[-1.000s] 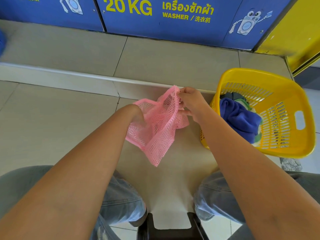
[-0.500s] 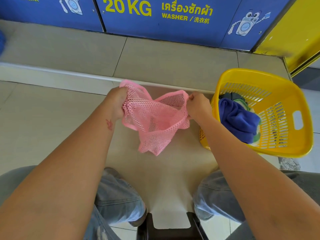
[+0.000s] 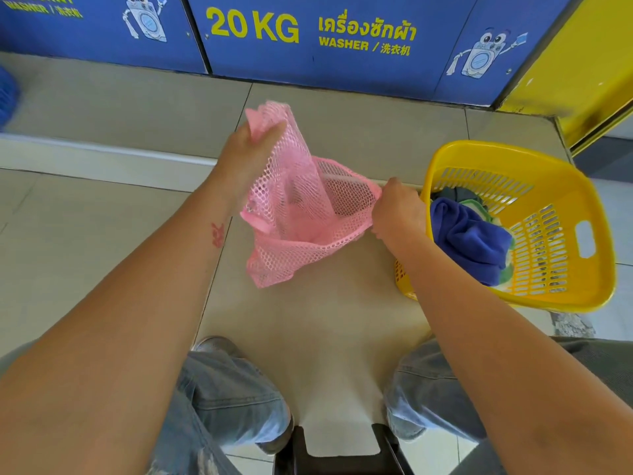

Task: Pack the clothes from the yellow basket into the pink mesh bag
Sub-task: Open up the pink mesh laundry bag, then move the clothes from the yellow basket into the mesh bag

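— What is closest to you?

— My knees [image 3: 226,399], in faded, creased denim, are framing a strip of smooth beige floor tile [image 3: 308,337], with a dark stool edge [image 3: 342,466] showing between them.

— And your hands?

— My left hand [image 3: 245,157] is gripping a bunched top corner of the pink mesh bag [image 3: 301,217] and holding it high. My right hand [image 3: 399,214] is pinching the opposite rim lower down, so the mouth is gaping toward me. The net is soft and open-holed, sagging to a loose point above the tile.

— Where are the clothes?

— They are lying in the yellow basket [image 3: 507,149], just beside my right forearm. It is rigid slotted plastic with rounded corners and a handle cutout. A plush blue cloth [image 3: 469,234] is heaping on top, with green and grey pieces peeking around it.

— Room to move?

— Tile is stretching wide to the left of the bag. Farther off, a pale step edge [image 3: 85,156] is running across, and glossy blue washer panels [image 3: 342,70] are closing the far side.
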The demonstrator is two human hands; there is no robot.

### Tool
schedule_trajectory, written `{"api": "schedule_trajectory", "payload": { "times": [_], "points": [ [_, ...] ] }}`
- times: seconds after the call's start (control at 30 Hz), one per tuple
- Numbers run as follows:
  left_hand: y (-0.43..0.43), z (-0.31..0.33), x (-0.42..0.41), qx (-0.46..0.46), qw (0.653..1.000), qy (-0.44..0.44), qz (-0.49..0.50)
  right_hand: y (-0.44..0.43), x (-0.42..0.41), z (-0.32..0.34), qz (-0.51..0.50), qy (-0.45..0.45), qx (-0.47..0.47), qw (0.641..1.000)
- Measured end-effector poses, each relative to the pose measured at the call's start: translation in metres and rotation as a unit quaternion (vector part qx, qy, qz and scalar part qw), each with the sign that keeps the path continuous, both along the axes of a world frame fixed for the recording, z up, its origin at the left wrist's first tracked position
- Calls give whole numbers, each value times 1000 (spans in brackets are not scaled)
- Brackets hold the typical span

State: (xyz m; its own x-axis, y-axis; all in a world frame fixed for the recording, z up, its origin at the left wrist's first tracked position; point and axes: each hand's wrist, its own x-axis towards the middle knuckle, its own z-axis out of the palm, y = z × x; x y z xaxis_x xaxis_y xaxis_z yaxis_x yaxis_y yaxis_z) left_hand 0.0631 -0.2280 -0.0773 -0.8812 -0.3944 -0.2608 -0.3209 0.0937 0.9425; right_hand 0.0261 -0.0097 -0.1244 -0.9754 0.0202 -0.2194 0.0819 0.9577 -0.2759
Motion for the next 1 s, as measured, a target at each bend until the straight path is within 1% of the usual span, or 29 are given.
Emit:
{"api": "schedule_trajectory", "payload": {
  "times": [0.07,0.17,0.27,0.47,0.53,0.57,0.63,0.67,0.77,0.83,0.87,0.93,1.0],
  "points": [
    [10,-6,5,-59,997,-12,-51,0,2,-1,-2,-16,4,1000],
    [22,-13,7,-87,993,-2,-83,3,7,0,4,0,-15,1000],
    [34,-17,6,-108,988,-1,-109,7,10,9,15,65,-47,997],
    [53,-23,-4,-109,986,-14,-125,45,4,25,-38,202,-136,969],
    [61,-25,-6,-106,986,-10,-125,65,1,23,-39,231,-130,963],
    [65,-26,-7,-104,986,-10,-126,75,0,19,-41,236,-109,965],
    [71,-28,-8,-105,986,-12,-126,94,-2,11,-60,213,-56,974],
    [74,-30,-9,-107,986,-14,-126,102,-3,6,-76,182,-34,980],
    [81,-32,-10,-109,986,-21,-124,125,-4,-10,-93,43,11,995],
    [84,-34,-11,-105,986,-25,-124,137,-4,-19,-79,-49,34,995],
    [86,-36,-12,-105,986,-25,-123,142,-4,-24,-63,-81,50,993],
    [88,-38,-15,-100,988,-23,-116,148,-6,-33,-28,-123,92,988],
    [89,-41,-17,-92,989,-21,-111,149,-8,-39,-12,-140,122,983]
  ]
}}
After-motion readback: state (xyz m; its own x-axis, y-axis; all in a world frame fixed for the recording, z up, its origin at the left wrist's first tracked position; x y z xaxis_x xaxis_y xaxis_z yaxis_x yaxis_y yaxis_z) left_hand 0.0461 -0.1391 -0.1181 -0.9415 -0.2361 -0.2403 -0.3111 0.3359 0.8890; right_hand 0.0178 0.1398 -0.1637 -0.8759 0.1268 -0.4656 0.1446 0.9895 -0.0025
